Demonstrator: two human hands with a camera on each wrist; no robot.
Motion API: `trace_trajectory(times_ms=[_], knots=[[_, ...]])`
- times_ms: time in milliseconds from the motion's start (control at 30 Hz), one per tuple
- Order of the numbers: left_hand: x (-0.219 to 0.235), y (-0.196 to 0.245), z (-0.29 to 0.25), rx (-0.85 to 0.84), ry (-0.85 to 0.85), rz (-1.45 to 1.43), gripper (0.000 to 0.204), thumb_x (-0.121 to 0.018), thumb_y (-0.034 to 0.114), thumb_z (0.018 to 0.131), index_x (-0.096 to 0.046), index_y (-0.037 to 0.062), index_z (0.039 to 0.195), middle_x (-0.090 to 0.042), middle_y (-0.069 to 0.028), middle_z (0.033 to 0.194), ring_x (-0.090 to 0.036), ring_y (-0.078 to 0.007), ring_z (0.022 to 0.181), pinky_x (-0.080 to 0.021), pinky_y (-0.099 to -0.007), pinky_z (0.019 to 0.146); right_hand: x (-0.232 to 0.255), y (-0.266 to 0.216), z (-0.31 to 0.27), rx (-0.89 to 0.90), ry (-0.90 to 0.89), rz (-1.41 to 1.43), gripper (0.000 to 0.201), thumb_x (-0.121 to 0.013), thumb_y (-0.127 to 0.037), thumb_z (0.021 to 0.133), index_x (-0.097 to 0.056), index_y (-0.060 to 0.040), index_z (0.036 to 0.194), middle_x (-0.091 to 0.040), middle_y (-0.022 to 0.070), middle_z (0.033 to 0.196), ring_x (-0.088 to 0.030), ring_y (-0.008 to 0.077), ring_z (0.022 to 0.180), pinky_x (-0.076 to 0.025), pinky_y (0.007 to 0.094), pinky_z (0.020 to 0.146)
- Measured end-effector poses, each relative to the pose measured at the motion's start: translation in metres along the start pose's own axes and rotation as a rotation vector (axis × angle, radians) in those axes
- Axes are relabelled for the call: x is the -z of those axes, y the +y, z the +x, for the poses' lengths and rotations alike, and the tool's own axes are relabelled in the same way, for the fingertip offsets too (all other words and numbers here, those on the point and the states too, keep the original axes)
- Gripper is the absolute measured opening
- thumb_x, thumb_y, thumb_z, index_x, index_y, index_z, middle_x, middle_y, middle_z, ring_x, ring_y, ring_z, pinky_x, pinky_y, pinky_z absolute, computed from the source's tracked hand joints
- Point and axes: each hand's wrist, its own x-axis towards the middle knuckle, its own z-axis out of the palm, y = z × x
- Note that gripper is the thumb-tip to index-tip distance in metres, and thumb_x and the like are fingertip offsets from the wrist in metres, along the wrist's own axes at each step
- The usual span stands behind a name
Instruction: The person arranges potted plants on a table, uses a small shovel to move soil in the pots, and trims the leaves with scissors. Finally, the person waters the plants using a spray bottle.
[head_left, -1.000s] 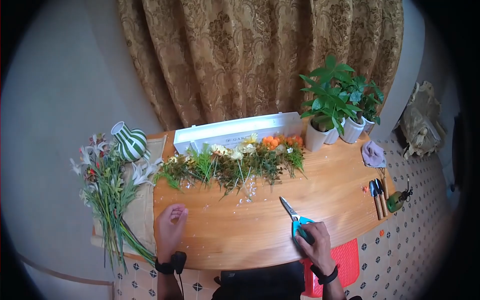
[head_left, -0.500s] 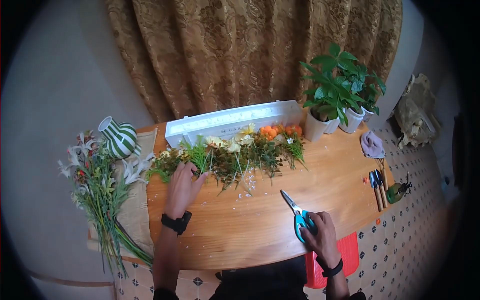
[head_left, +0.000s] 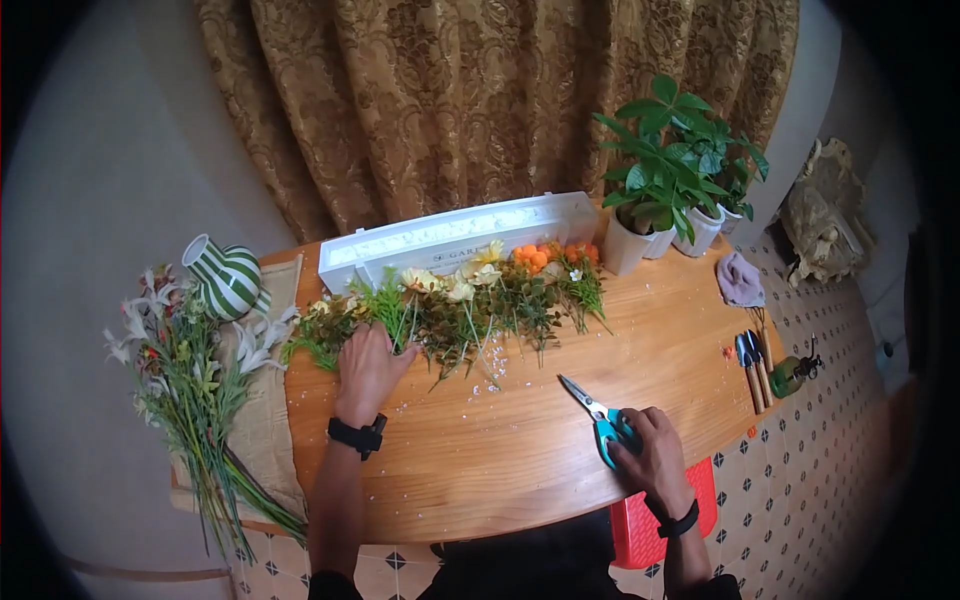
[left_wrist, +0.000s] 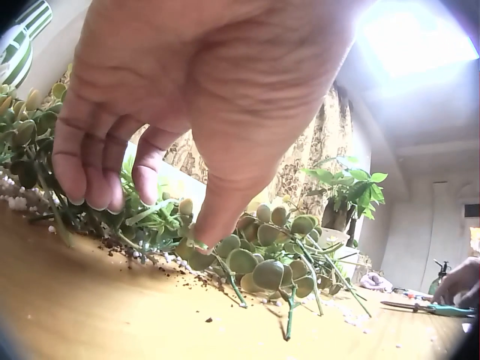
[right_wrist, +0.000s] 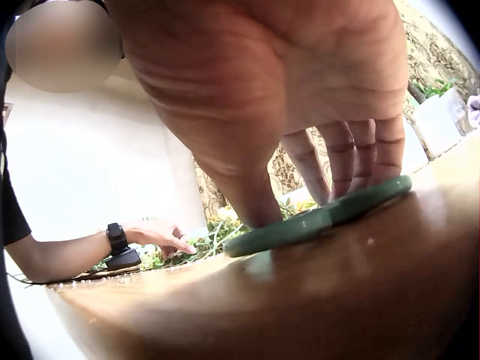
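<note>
My left hand (head_left: 370,365) reaches into the leafy sprigs (head_left: 380,300) at the front of the white planter. In the left wrist view its fingers are spread and hang down, the thumb at some round green leaves (left_wrist: 244,261). Near the table's front right, my right hand (head_left: 655,455) holds the teal-handled scissors (head_left: 605,430) by the handles. The scissors lie low over the tabletop, blades pointing away to the left. In the right wrist view my thumb and fingers (right_wrist: 340,154) come down at the handle, which partly hides their tips.
A long white planter box (head_left: 340,265) stands behind the row of flowers. Left are a striped vase (head_left: 225,280) and long-stemmed flowers (head_left: 200,400) on a cloth. Right stand potted plants (head_left: 625,250), a cloth (head_left: 740,280), small garden tools (head_left: 750,370) and a spray bottle (head_left: 790,375).
My left hand has moved forward from the bare tabletop to the leafy sprigs, its fingers spreading. The right hand stays at the scissors' handles. The head view has shifted a little.
</note>
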Motion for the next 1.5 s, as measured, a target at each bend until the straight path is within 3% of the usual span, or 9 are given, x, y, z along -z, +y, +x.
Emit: trace_trajectory(times_ms=[467, 667, 733, 933, 967, 1067, 1133, 1233, 1500], knots=[[-0.003, -0.008, 0.0, 0.02, -0.067, -0.017, 0.038, -0.085, 0.026, 0.078, -0.061, -0.0041, 0.084, -0.066, -0.0236, 0.08, -0.068, -0.0406, 0.078, -0.053, -0.0486, 0.07, 0.013, -0.011, -0.01, 0.068, 0.141, 0.048, 0.036, -0.079, -0.019, 0.081, -0.068, -0.0026, 0.111, -0.065, 0.0158, 0.1, -0.063, 0.0337, 0.092, -0.052, 0.0418, 0.082], [0.022, 0.002, -0.009, 0.029, -0.052, -0.101, 0.044, -0.086, 0.029, 0.075, -0.054, -0.0006, 0.077, -0.062, -0.0213, 0.076, -0.063, -0.0376, 0.072, -0.049, -0.046, 0.064, 0.034, 0.01, -0.086, -0.032, -0.55, 0.543, 0.024, -0.078, -0.017, 0.085, -0.072, 0.0028, 0.098, -0.071, 0.0106, 0.092, -0.068, 0.0243, 0.087, -0.053, 0.0371, 0.08], [0.037, 0.007, -0.021, 0.011, -0.035, -0.112, 0.045, -0.086, 0.03, 0.076, -0.053, 0.0001, 0.077, -0.061, -0.0198, 0.074, -0.06, -0.0364, 0.069, -0.047, -0.0459, 0.063, 0.001, 0.064, -0.131, -0.477, -0.832, 0.855, 0.024, -0.079, -0.012, 0.087, -0.07, 0.004, 0.104, -0.073, 0.0074, 0.099, -0.069, 0.018, 0.093, -0.055, 0.0325, 0.082], [0.046, 0.004, -0.07, -0.078, 0.046, -0.167, 0.042, -0.084, 0.03, 0.08, -0.054, 0.0016, 0.072, -0.057, -0.0131, 0.063, -0.055, -0.0296, 0.056, -0.044, -0.0411, 0.055, -0.119, 0.222, -0.295, -0.686, -1.138, 0.961, 0.04, -0.077, -0.002, 0.087, -0.062, 0.0036, 0.124, -0.072, 0.0104, 0.105, -0.07, 0.02, 0.101, -0.055, 0.0309, 0.091], [0.045, 0.006, -0.079, -0.049, 0.028, -0.213, 0.041, -0.083, 0.028, 0.081, -0.055, 0.0015, 0.07, -0.056, -0.012, 0.06, -0.054, -0.0274, 0.053, -0.043, -0.039, 0.053, -0.143, 0.239, -0.325, -0.842, -0.975, 1.108, 0.033, -0.072, -0.001, 0.09, -0.062, 0.0025, 0.122, -0.071, 0.011, 0.1, -0.07, 0.022, 0.096, -0.056, 0.0336, 0.088], [0.039, 0.011, -0.093, 0.063, -0.099, -0.299, 0.037, -0.083, 0.023, 0.082, -0.055, 0.0015, 0.068, -0.054, -0.0061, 0.059, -0.048, -0.0132, 0.055, -0.039, -0.0313, 0.053, -0.161, 0.237, -0.36, -0.538, -0.5, 1.49, 0.029, -0.07, -0.007, 0.093, -0.063, 0.0017, 0.12, -0.07, 0.0126, 0.098, -0.069, 0.0245, 0.093, -0.056, 0.0372, 0.087], [0.032, 0.012, -0.093, 0.067, -0.096, -0.391, 0.037, -0.082, 0.022, 0.084, -0.056, 0.0015, 0.068, -0.053, -0.0035, 0.059, -0.046, -0.01, 0.056, -0.038, -0.0294, 0.052, -0.144, 0.2, -0.321, -0.939, -0.623, 0.995, 0.032, -0.07, -0.015, 0.094, -0.061, 0.0047, 0.117, -0.069, 0.0107, 0.099, -0.069, 0.0215, 0.092, -0.056, 0.0347, 0.085], [0.019, 0.012, -0.086, 0.055, -0.06, -0.507, 0.037, -0.082, 0.021, 0.085, -0.056, 0.0007, 0.068, -0.051, -0.0019, 0.058, -0.043, -0.0074, 0.055, -0.037, -0.0276, 0.05, -0.146, 0.192, -0.322, -1.087, -0.51, 1.082, 0.036, -0.073, -0.013, 0.09, -0.061, 0.003, 0.119, -0.069, 0.0127, 0.096, -0.069, 0.0218, 0.087, -0.057, 0.0338, 0.079], [0.009, 0.007, -0.079, 0.087, -0.097, -0.716, 0.033, -0.077, 0.014, 0.091, -0.054, 0.0033, 0.069, -0.05, 0.0035, 0.061, -0.041, -0.0026, 0.057, -0.033, -0.0231, 0.05, -0.194, 0.166, -0.331, -1.055, 0.001, 0.977, 0.012, -0.072, -0.011, 0.086, -0.066, -0.0008, 0.09, -0.064, 0.0032, 0.076, -0.058, 0.0138, 0.059, -0.045, 0.0292, 0.051]])
